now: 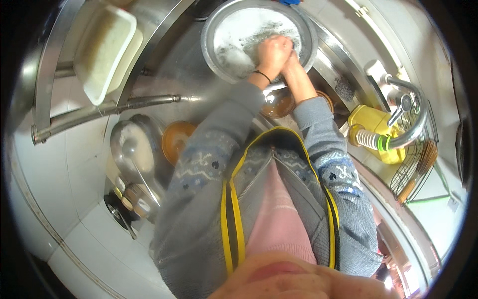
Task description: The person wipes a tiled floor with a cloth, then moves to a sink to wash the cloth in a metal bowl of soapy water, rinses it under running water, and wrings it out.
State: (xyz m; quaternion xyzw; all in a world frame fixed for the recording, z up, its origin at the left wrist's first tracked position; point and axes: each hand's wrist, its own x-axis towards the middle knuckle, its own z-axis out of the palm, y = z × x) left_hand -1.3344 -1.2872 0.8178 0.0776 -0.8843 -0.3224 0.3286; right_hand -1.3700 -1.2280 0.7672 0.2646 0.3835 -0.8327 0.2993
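Observation:
A round metal basin (211, 61) holds water topped with white suds (248, 24). My left hand (274, 52), with a black band at the wrist, is over its near right part, fingers curled. Pressed against it from the right is my right hand (292, 59), mostly covered by the left one. Whether anything lies between the two hands cannot be seen. Below the basin, between my forearms, a brown bowl (278, 104) shows wet and shiny. Another round brown dish (178, 138) is partly hidden by my left sleeve.
At right stand a curved metal faucet (420, 112), a yellow plastic jug (373, 119), a wire rack (405, 183) with a brush (424, 159), and a steel-wool scourer (344, 89). A white plastic tub (108, 56) and a metal bowl with a ladle (130, 147) are at left.

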